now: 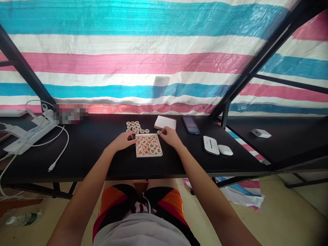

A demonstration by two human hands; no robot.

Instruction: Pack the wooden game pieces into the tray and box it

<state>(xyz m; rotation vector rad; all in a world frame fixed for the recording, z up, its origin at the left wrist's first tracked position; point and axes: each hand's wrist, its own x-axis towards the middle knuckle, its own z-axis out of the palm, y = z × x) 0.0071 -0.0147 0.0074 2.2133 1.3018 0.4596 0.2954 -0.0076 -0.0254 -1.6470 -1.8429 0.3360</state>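
Note:
A shallow white box (pixel 149 156) holds rows of round Chinese chess pieces, most with red characters and several with black ones. Beside its upper left corner is my left hand (pixel 124 141), thumb and forefinger curved apart, their tips at the box's edge. My right hand (pixel 170 136) is at the upper right corner, its fingertips closed on a single Chinese chess piece (pixel 159 132). Behind the box, more loose Chinese chess pieces (pixel 132 126) with dark characters are grouped on the black table (pixel 87 153).
A white box lid (pixel 165 122) lies behind my right hand. To the right are a blurred phone (pixel 190 125), a white flat device (pixel 211 145) and a white rounded case (pixel 225 150). Power strips (pixel 30 138) and a white cable (pixel 60 158) occupy the left side.

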